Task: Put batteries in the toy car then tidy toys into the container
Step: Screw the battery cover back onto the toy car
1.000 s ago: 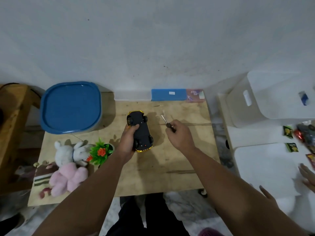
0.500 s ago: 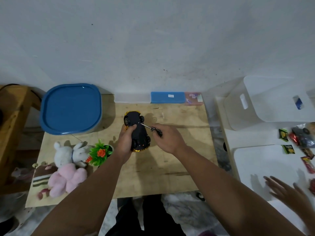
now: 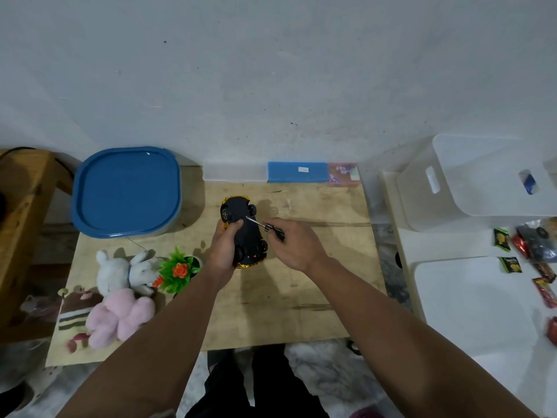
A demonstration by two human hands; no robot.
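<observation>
- Gripping the upturned toy car (image 3: 244, 233), your left hand (image 3: 223, 254) steadies its underside.
- Your right hand (image 3: 294, 247) pinches the screwdriver (image 3: 265, 227) — tip on the underside, likely the battery cover.

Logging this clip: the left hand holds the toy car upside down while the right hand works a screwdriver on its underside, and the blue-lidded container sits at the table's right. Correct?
Not quite. The head view shows the blue-lidded container at the table's left. The left hand holds the toy car upside down; the right hand works the screwdriver.

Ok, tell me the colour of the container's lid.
Blue; the lid shows plainly in the head view.
</observation>
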